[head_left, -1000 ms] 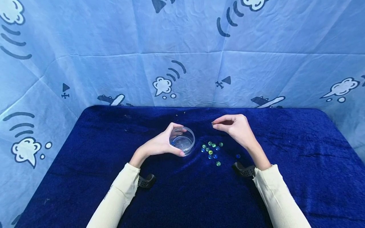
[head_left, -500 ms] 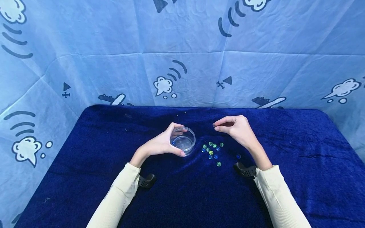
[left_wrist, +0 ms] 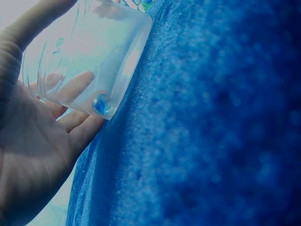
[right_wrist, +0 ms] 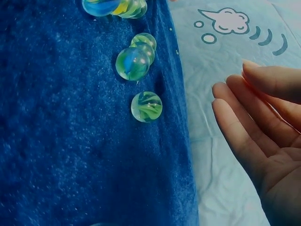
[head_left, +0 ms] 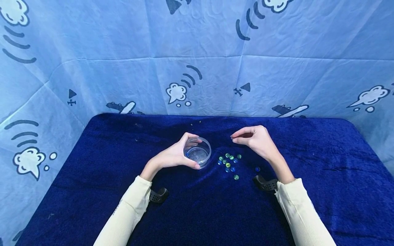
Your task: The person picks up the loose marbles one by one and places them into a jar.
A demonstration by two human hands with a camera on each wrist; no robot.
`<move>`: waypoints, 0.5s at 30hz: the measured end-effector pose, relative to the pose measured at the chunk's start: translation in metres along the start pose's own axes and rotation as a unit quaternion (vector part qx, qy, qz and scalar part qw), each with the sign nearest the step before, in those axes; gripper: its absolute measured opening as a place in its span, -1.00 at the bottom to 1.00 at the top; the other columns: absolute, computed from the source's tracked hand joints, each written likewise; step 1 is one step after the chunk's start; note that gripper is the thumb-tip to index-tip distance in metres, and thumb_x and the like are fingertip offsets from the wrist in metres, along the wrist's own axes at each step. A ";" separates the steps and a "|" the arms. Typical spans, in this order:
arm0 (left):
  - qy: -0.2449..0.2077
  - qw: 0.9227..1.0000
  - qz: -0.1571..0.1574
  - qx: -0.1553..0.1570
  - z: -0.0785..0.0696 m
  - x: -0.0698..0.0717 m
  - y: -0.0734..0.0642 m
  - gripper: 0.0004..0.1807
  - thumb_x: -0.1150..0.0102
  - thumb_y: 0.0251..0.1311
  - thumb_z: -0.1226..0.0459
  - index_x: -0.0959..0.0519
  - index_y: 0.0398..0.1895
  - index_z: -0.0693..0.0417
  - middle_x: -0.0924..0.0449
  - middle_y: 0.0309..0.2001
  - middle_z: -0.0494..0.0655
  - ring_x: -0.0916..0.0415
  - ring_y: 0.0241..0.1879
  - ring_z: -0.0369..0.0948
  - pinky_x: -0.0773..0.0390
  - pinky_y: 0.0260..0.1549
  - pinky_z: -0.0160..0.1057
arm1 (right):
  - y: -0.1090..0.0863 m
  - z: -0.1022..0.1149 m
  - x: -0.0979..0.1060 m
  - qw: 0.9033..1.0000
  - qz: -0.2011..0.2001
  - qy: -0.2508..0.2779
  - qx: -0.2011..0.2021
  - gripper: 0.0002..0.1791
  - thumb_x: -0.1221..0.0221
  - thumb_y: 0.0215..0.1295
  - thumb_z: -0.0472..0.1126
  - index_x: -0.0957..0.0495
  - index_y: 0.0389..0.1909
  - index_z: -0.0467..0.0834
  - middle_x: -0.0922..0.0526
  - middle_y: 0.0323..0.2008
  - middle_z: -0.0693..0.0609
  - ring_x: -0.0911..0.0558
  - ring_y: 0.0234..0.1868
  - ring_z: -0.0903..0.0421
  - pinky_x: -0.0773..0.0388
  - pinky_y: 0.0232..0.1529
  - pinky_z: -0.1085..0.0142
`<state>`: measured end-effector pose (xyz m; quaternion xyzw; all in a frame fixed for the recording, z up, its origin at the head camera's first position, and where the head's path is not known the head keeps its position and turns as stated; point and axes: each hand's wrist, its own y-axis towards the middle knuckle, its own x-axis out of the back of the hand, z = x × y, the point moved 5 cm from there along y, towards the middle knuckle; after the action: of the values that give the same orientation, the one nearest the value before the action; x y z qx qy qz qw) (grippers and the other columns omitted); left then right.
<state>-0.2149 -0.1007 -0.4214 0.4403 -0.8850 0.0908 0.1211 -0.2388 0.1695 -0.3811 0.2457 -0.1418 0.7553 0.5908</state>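
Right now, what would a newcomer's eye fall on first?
First, the clear cup gripped in the left hand, with one blue marble inside. Next, the loose marbles scattered on the dark blue cloth to the cup's right. The right hand hangs near them.

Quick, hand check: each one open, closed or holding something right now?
Left hand: closed around the clear container, a blue marble inside.
Right hand: thumb and fingers drawn close; whether they hold anything can't be told.
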 end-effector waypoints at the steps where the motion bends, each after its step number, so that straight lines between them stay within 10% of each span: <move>1: 0.000 1.000 0.000 0.000 0.000 0.000 0.000 0.03 -0.61 -0.04 0.33 -0.15 0.46 0.09 -0.36 0.45 0.01 -0.28 0.47 -0.07 -0.26 0.44 -0.06 | 0.000 -0.001 0.000 1.000 0.002 -0.001 -0.001 -0.86 -0.42 0.24 -0.33 -0.79 -0.21 -0.30 -0.81 -0.23 -0.12 -0.71 -0.29 0.34 -0.57 -0.26 0.49; 15: 0.004 1.000 0.000 -0.002 0.001 -0.001 0.000 0.02 -0.61 -0.04 0.33 -0.15 0.46 0.10 -0.36 0.45 0.02 -0.28 0.47 -0.06 -0.26 0.45 -0.06 | 0.000 -0.007 0.002 0.998 0.055 0.038 -0.009 -0.85 -0.41 0.23 -0.37 -0.77 -0.22 -0.37 -0.81 -0.24 -0.15 -0.74 -0.27 0.30 -0.60 -0.22 0.49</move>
<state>-0.2148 -0.1005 -0.4228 0.4396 -0.8848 0.0906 0.1255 -0.2405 0.1748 -0.3860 0.2028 -0.1392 0.7942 0.5556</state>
